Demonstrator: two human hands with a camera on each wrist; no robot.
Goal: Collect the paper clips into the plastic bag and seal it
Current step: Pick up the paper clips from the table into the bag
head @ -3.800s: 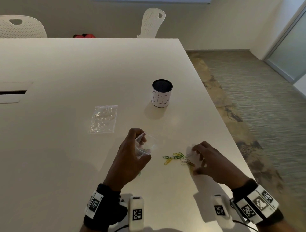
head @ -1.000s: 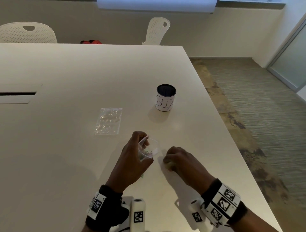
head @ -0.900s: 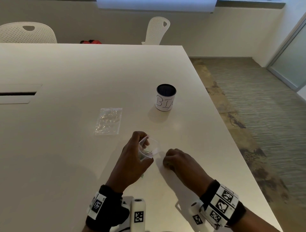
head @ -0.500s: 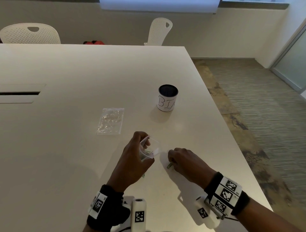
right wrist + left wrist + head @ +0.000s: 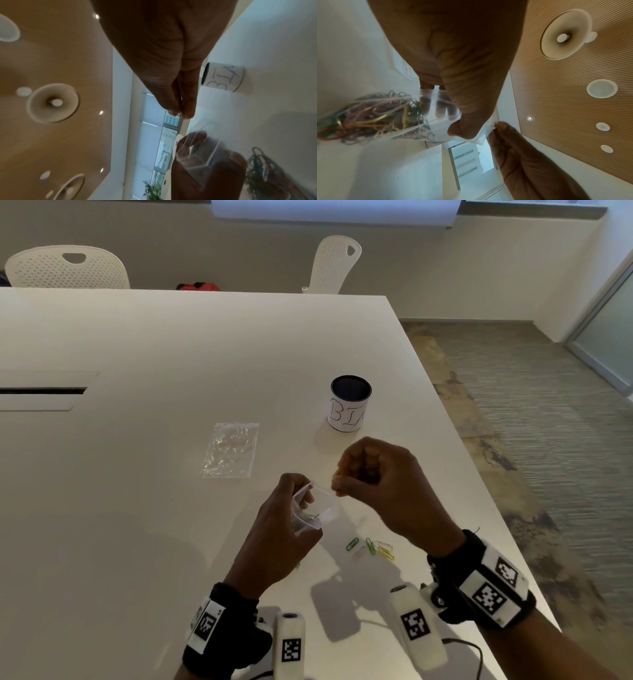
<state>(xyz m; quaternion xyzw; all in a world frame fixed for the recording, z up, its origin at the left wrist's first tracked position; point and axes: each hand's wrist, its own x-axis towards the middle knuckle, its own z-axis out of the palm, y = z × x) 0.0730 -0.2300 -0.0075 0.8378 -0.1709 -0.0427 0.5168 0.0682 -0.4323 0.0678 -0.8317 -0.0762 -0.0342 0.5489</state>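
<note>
Table [image 5: 144,344] fills the frame. Left hand [image 5: 281,529] at lower centre grips the bag [image 5: 317,505] open, clips inside blurred. Right hand [image 5: 380,474], up from the table since earlier, pinches something tiny above the bag mouth, hard to make out. Loose clips [image 5: 371,546] now uncovered below it.

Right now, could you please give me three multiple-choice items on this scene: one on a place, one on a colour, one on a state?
1. Where do the loose paper clips lie?
A. inside the cup
B. on the table below the right hand
C. on the spare bag

2. What colour is the cup's inside?
A. dark
B. red
C. yellow

3. How is the plastic bag in the left hand?
A. sealed
B. held open
C. flat on the table

Key: B, clips lie on the table under the right hand; A, dark interior; B, its mouth gapes.
</note>
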